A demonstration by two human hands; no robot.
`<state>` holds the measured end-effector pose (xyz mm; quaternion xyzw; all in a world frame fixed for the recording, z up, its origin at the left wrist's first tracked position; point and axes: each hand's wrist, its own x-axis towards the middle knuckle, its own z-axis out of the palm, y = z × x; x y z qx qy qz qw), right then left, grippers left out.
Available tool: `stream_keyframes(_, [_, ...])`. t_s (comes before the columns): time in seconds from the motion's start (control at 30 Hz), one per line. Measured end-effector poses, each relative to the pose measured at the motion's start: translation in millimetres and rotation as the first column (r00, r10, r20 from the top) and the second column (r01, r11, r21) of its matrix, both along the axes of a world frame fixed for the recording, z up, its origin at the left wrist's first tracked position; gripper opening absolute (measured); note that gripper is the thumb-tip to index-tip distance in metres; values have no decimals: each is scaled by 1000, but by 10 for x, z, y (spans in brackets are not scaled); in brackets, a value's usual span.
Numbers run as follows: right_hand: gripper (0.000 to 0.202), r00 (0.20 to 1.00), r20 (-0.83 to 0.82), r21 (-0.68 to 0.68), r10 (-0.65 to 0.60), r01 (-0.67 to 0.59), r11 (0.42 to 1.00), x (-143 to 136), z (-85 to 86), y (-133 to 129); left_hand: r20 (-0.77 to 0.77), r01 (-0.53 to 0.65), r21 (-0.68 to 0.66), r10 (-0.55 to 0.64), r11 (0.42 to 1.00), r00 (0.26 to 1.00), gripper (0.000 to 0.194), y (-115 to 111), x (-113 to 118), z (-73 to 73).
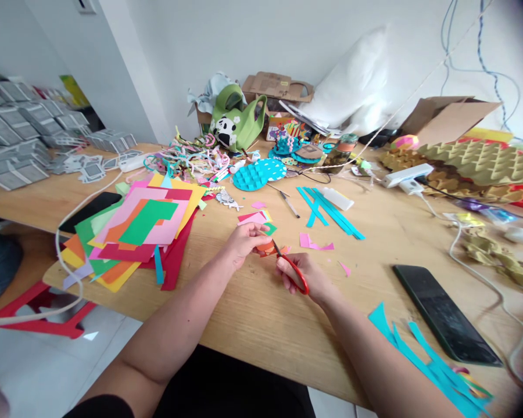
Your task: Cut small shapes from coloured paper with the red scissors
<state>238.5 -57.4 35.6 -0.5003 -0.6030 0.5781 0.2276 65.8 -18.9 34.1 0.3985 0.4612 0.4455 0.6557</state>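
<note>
My left hand [245, 241] pinches a small piece of orange paper [267, 248] above the wooden table. In my right hand [303, 273] are red-handled scissors [297, 271], their blades pointing left at the orange paper. My fingers wrap round the handles, and the blades partly overlap the paper. Just behind my left hand lie small pink paper pieces [253, 217] and a green piece [270, 228]. Pink offcuts [316, 242] are scattered to the right of the scissors.
A pile of coloured paper sheets [148, 220] lies at left. Blue strips [331, 212], a pen [290, 205] and a glue-like white tube [337, 198] lie beyond my hands. A black phone [444, 313] and more blue strips [436, 366] are at right. Egg cartons [470, 165] stand behind.
</note>
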Motion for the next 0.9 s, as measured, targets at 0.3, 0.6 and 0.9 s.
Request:
stream_keyframes(0.3, [62, 1000, -22, 7, -1, 1, 1000, 17, -33, 5, -24, 4, 8, -4, 1000, 1000, 33, 13, -7, -6])
stream_keyframes(0.6, [63, 996, -91, -17, -10, 9, 1000, 19, -61, 16, 22, 28, -11, -27, 1000, 999, 39, -15, 8, 18])
stream_keyframes(0.9, [61, 991, -130, -26, -9, 6, 1000, 22, -88, 13, -20, 49, 2, -49, 999, 999, 40, -41, 12, 45])
